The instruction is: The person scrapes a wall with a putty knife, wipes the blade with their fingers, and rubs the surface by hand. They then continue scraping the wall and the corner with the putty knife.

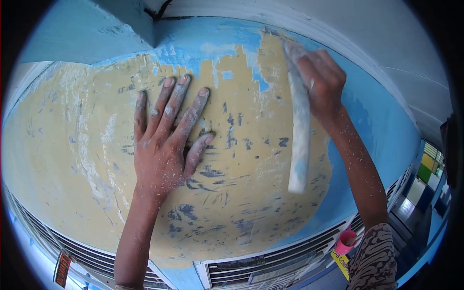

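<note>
My left hand (162, 150) lies flat on the wall, fingers spread, with pale dust and paint flecks over it. Under it the wall surface (251, 188) is bare tan with dark patches and white streaks. Closed around the upper part of a long, whitish scraper (299, 130) is my right hand (323, 82). The scraper's narrow top end meets the wall near the upper blue edge, while its long straight handle hangs down. Ragged blue paint (208, 43) borders the tan area along the top, and more blue paint (372, 130) covers the right side.
A blue beam (101, 34) juts out at the upper left below the white ceiling (406, 53). Louvred windows (270, 266) run along the bottom. A pink cup (345, 241) and a yellow sign (340, 263) are at lower right, with an orange-and-black sign (63, 268) at lower left.
</note>
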Demonstrator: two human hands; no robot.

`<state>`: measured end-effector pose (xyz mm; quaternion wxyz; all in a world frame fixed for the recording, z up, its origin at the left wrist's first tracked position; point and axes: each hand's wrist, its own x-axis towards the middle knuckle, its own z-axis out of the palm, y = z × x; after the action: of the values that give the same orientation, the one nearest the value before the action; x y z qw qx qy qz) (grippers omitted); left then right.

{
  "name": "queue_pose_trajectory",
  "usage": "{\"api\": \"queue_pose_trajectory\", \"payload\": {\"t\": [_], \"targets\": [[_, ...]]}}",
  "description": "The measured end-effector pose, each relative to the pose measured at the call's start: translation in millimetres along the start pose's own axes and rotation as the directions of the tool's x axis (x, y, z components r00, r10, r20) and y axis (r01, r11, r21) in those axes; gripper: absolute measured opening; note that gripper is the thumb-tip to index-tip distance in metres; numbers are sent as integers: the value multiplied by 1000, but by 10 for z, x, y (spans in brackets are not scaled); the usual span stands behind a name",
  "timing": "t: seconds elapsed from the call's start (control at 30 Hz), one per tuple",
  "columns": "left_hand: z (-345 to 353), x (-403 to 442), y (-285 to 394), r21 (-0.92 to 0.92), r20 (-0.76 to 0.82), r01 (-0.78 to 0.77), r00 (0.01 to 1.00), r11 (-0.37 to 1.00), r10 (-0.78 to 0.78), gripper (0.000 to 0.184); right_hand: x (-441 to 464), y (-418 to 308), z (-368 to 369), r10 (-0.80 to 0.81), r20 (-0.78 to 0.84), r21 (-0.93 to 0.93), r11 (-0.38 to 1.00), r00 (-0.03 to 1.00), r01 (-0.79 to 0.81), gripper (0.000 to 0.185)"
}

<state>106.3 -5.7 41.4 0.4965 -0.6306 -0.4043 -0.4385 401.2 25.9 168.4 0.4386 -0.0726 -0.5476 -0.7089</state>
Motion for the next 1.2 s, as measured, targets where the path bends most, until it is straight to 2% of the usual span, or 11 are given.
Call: {"api": "queue_pose_trajectory", "payload": {"t": [0.13, 0.27, 0.4, 0.53, 0.7, 0.73, 0.8, 0.97, 1.07, 1.1, 1.2], "targets": [[5, -9, 11, 14, 7, 5, 1000, 1000, -5, 64, -163, 58, -80, -141, -16, 54, 989, 990, 141, 20], [-8, -6, 24, 6, 13, 9, 1000, 1000, -9, 64, -62, 125, -51, 8, 17, 105, 994, 1000, -10, 19], [-15, 0, 8, 5, -2, 17, 1000, 1000, -17, 64, -185, 19, -96, -164, -11, 50, 985, 986, 165, 21], [0, -7, 28, -12, -11, 21, 1000, 1000, -21, 62, -78, 227, -74, 36, 28, 81, 996, 999, -38, 26], [-8, -14, 33, -25, -8, 33, 999, 999, -33, 62, -306, 189, -150, -197, -3, 63, 979, 980, 196, 31], [-14, -9, 33, -28, -4, 25, 1000, 999, -25, 62, -274, 230, -167, -192, -5, 57, 980, 981, 192, 31], [-11, 1, 22, -27, -11, 14, 1000, 1000, -15, 62, -128, 364, -170, 73, 109, 125, 988, 991, -86, 27], [-12, 0, 18, 4, -5, 12, 1000, 1000, -12, 63, -278, 177, -92, -237, -5, 39, 971, 971, 237, 29], [-9, 12, 24, 7, 7, 2, 1000, 1000, -2, 63, -88, 472, -38, -71, 78, 66, 996, 994, 66, 27], [-6, 9, 24, 11, 5, 2, 1000, 1000, -2, 63, -2, 468, 48, -77, -46, 120, 989, 996, 82, 25], [-8, -15, 36, -9, 8, 16, 1000, 1000, -16, 62, -83, 325, -69, -120, 18, 102, 988, 993, 118, 27]]}}
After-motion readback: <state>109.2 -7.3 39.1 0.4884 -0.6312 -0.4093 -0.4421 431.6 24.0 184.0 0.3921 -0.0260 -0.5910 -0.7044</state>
